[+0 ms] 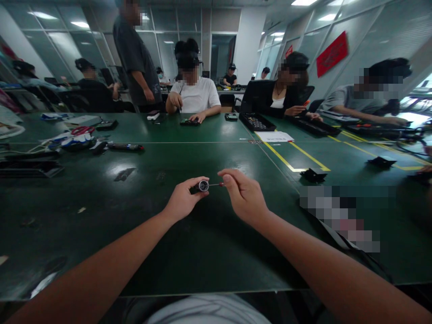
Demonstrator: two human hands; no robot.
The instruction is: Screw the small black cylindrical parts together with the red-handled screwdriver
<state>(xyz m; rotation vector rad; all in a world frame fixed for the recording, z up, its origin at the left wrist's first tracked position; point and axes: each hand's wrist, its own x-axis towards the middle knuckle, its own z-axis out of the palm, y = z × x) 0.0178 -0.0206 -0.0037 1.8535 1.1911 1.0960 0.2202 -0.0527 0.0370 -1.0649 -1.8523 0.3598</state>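
My left hand [184,200] is closed on a small black part with a silver round end [202,186], held just above the green table [141,211]. My right hand [243,194] pinches a thin screwdriver with a red handle [216,184]. Its tip points left into the silver end of the part. Both hands meet over the middle of the table, close to my body.
Several people sit at the far side with black trays [256,122] and small devices. Cables, red scissors [82,130] and a dark pen [125,146] lie at the left. Small black parts [313,174] rest near yellow tape lines at the right. A blurred-out patch [340,216] lies right of my hands.
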